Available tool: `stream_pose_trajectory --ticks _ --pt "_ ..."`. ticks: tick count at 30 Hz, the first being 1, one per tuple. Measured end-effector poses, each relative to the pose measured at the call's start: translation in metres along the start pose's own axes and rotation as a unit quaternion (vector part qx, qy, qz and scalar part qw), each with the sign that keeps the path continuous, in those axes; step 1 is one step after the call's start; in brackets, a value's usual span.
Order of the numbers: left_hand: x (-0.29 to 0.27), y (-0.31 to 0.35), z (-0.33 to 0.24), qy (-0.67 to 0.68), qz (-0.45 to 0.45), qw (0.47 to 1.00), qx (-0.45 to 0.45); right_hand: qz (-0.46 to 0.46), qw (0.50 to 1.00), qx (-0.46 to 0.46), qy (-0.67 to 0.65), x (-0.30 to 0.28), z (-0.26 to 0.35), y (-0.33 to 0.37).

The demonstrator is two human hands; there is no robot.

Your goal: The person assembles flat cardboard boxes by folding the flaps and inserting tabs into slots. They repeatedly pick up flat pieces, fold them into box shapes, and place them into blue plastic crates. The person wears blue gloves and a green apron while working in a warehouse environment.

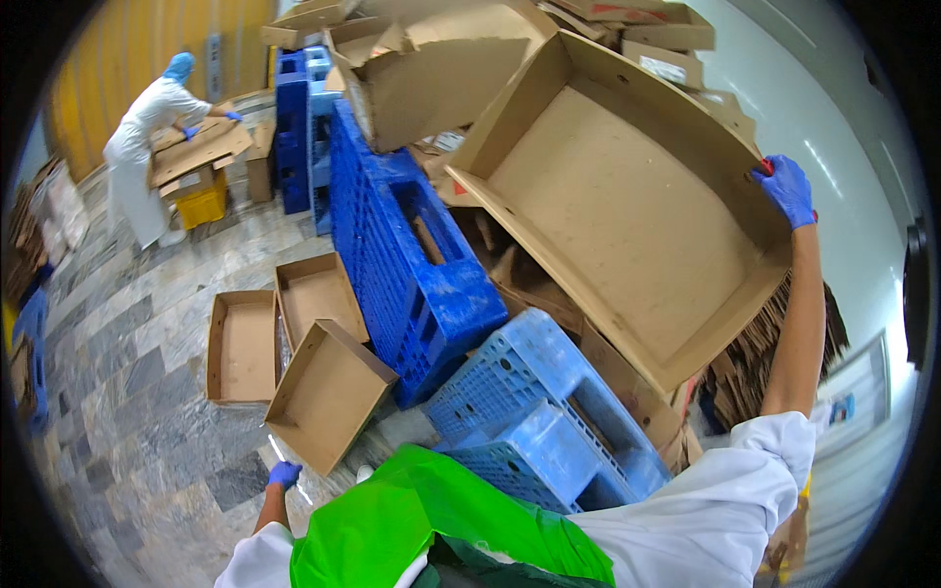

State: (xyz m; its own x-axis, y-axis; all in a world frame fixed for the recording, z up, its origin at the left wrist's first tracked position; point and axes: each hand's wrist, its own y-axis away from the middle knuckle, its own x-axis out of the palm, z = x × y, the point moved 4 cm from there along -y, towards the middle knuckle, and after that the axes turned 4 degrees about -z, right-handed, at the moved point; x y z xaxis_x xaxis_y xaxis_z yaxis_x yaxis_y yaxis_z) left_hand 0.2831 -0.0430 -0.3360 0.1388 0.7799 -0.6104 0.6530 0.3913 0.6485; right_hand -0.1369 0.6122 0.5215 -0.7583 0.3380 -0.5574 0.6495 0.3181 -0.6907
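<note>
1. One bright green apron [392,500] covers the wearer's front, nearest the camera, with white sleeves [676,524] at either side.
2. Left hand [285,475], in a blue-purple glove, hangs low at the wearer's left with fingers curled. Pale thin streaks show beside it; whether it holds anything cannot be told.
3. Right hand [787,192], gloved alike, is raised on an outstretched arm and grips the right-hand wall of a large cardboard tray [618,186]. A small red item [764,168] shows at the fingers; its kind cannot be determined.
4. Said tray is open and tilted, its bare inside facing the wearer. It is positioned in front of the cardboard heap [515,260] and beyond the light blue pallets [549,363]; whether it rests on anything is unclear.
5. Dark blue pallet [412,250] stands just beyond the light blue ones.
6. Three smaller open cardboard boxes [331,397] lie close together on the grey tiled floor [147,382], left of the pallets; the nearest is tilted against its neighbours.
7. Far left, a co-worker [157,127] in white clothing and blue head cover has both gloved hands at flat cardboard [203,152] above a yellow crate [203,203].
8. Behind the co-worker is a yellow wall surface [127,49].
</note>
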Motion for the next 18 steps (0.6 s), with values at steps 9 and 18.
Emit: stream_pose_trajectory --ticks 9,18 --pt "-0.021 -0.015 -0.208 0.176 -0.025 0.935 0.308 0.198 0.95 0.222 -0.098 0.05 -0.055 0.279" --pt "-0.065 0.118 -0.366 0.199 0.049 0.864 0.459 0.387 0.881 0.251 -0.106 0.113 0.041 0.483"
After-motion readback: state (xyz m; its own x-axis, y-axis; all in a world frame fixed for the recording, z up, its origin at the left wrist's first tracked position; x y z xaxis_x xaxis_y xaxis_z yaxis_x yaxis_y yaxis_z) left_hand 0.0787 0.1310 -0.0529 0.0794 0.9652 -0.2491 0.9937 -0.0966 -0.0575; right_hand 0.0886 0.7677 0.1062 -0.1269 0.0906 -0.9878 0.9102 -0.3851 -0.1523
